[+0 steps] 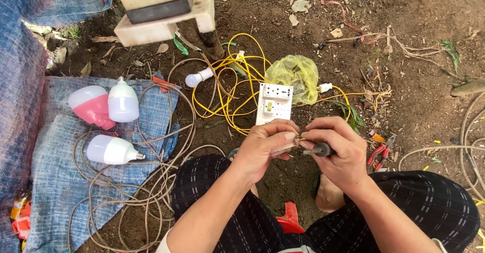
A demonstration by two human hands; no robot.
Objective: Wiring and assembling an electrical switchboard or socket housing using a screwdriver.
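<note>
**Small part pinched, screwdriver tip against it**

My left hand is closed around a small pale part, thumb and forefinger pinching it so one end faces right. My right hand is wrapped shut on a screwdriver, its dark handle lying across my palm and the tip pointing left into the part. Both hands meet just above my knees, near the middle of the scene, so I judge the pinch is there to steady the part against the turning tool. How the tip sits in the part I cannot tell; my fingers cover it.

Just beyond my hands, on the bare dirt, lies a white socket board, face up, with yellow wire looped in a tangle to its left and a crumpled yellow plastic bag touching its far right corner. A small white bulb lies at the far edge of that tangle. To the left, a blue woven sack carries two large white bulbs and a pink one, with thin brown cord coiled over and around them, running close to my left knee. Red-handled pliers rest on the ground to the right, near my right hand. A worn cream-coloured box stands at the far side. A red object shows between my legs; I cannot tell what it is.
</note>
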